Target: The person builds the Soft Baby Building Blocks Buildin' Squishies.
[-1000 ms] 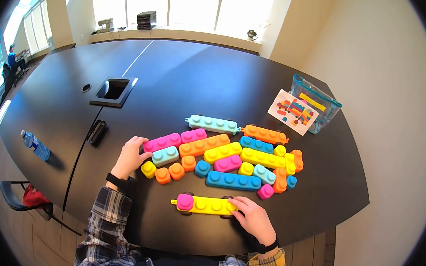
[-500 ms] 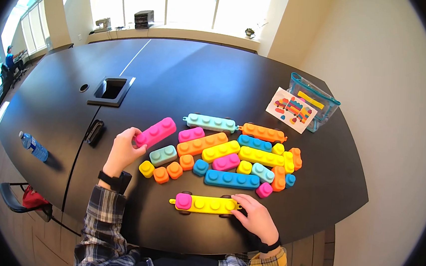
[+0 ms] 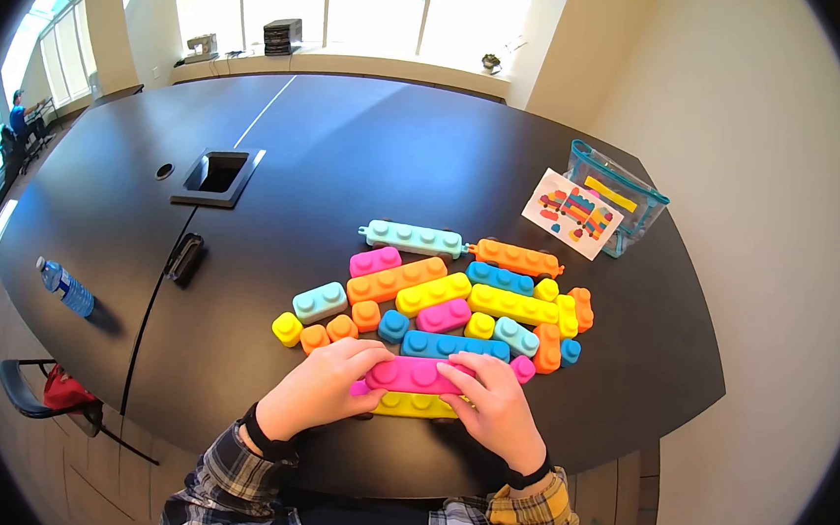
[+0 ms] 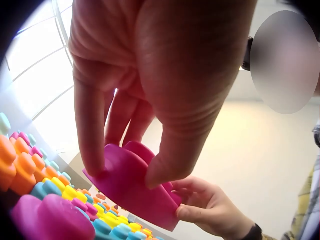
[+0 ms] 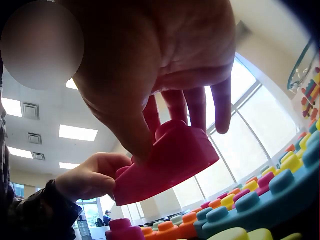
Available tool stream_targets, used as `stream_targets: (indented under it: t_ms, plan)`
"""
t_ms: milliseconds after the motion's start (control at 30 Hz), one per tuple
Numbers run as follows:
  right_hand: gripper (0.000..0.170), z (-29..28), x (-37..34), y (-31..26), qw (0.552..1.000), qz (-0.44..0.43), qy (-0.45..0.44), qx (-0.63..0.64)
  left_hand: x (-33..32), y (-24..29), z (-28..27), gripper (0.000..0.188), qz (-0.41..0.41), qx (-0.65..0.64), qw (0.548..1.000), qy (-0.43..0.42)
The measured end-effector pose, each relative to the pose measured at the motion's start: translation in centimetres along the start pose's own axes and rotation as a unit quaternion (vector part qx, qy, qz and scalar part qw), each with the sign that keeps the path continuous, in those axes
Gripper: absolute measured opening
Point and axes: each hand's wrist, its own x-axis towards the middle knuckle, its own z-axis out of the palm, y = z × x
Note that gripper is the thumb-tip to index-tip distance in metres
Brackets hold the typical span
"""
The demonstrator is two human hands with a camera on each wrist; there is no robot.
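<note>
Both hands hold a long pink building block (image 3: 416,375) by its ends, thumbs on the near side and fingers on the far side. My left hand (image 3: 323,385) grips its left end and my right hand (image 3: 499,415) its right end. It hangs over a yellow wheeled base (image 3: 416,406), overlapping it in the head view. A pink cube block (image 4: 52,220) sits on the base's left end, mostly hidden by the left hand in the head view. Both wrist views show the long block (image 5: 170,162) raised, studs up, slightly tilted.
Beyond the hands lie loose blocks, among them a long blue block (image 3: 453,347) and an orange one (image 3: 397,279). Light-blue (image 3: 412,237) and orange (image 3: 517,258) wheeled bases stand behind. A picture card (image 3: 572,213) leans on a clear bag (image 3: 641,211). A water bottle (image 3: 65,287) stands left.
The left hand has lifted the long pink block from the left of the pile and carried it right, over the yellow base. The right hand has moved from the base's end to the block.
</note>
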Motion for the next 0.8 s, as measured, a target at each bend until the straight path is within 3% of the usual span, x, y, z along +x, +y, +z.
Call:
stream_targets:
  t_ms: [100,200,267,367,433,667,800]
  plan:
    - [0.05,0.1,0.1,-0.3,0.997,0.044,-0.013,0.065,-0.4,-0.2,0.5,0.044,-0.019,-0.013,1.0,-0.009]
    - [0.052,0.2,-0.1,-0.3,0.997,0.037,-0.026,0.064,-0.9,0.1,0.4,0.051,-0.043,-0.025,0.998,-0.026]
    - [0.055,-0.2,-0.4,-0.4,0.992,0.079,-0.031,0.093,-1.2,0.4,0.1,0.055,-0.051,-0.024,0.998,-0.034]
    - [0.059,0.0,-1.7,0.3,0.991,0.102,-0.023,0.088,-2.1,0.1,-0.4,0.065,-0.056,-0.009,0.998,-0.003]
    - [0.059,0.2,-2.4,0.6,0.99,0.103,-0.038,0.083,-3.5,-0.9,-0.1,0.066,-0.097,-0.013,0.994,-0.046]
    - [0.059,1.6,-2.6,0.5,0.992,0.068,-0.074,0.074,-5.2,-2.0,1.4,0.042,-0.125,-0.022,0.992,-0.027]
    - [0.058,2.4,-2.8,0.3,0.993,0.061,-0.077,0.067,-5.2,-1.8,1.5,0.037,-0.121,-0.032,0.992,-0.012]
